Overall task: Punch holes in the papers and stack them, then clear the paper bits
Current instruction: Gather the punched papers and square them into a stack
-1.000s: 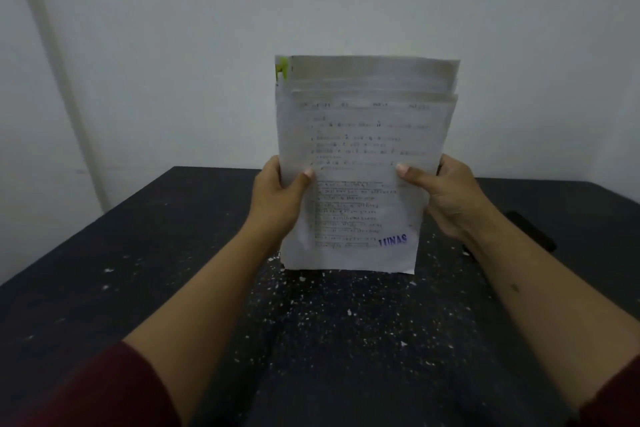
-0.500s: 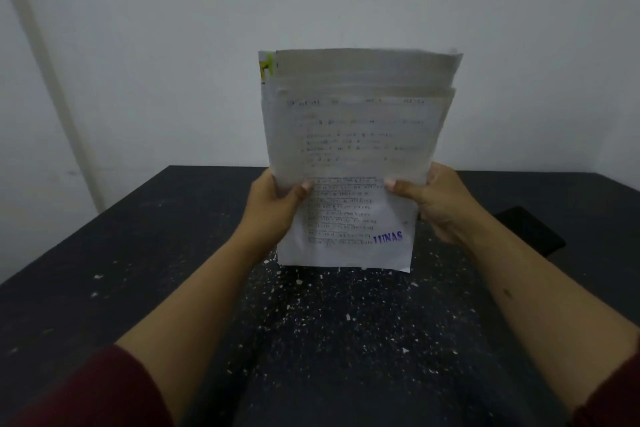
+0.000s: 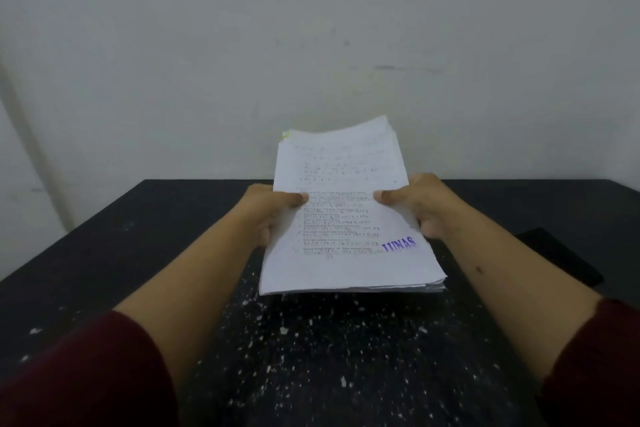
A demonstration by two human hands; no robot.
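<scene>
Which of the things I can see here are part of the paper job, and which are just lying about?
Part of the job:
- stack of papers, held at its sides by the left hand and right hand
- white paper bits scattered on the black table

Just lying about:
- flat black object at the table's right edge

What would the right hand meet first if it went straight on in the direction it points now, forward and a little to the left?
The right hand already grips the paper stack, so it would only push that. Beyond, the black table looks free up to the wall, though depth is unclear.
</scene>
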